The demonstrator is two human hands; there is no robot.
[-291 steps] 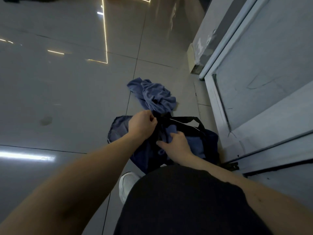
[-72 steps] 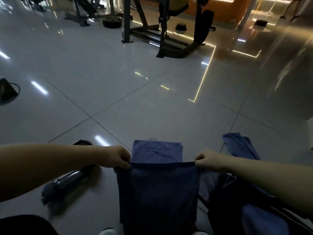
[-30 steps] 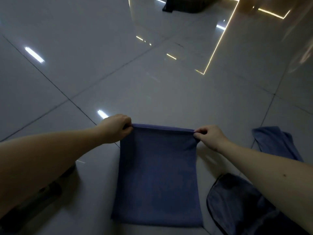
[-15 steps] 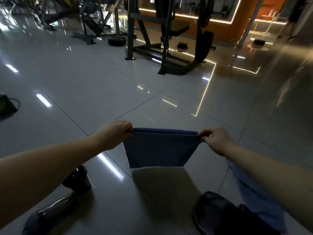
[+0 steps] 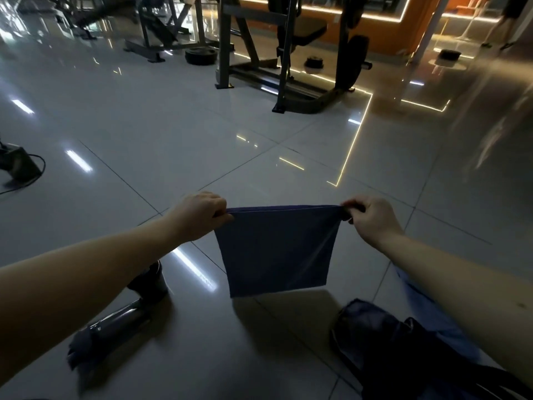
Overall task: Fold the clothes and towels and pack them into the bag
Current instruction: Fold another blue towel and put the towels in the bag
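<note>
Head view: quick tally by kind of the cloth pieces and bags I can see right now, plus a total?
Blue cloth pieces: 2 (towel held up by left hand and right hand; lighter cloth on the floor under the right arm)
Bags: 1 (dark bag, lower right)
Total: 3

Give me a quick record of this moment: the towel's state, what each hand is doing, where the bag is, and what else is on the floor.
towel: blue, hanging clear of the floor
left hand: grips its top left corner
right hand: pinches its top right corner
bag: dark, on the floor, lower right
also on floor: dark bottle, lying at left
</note>
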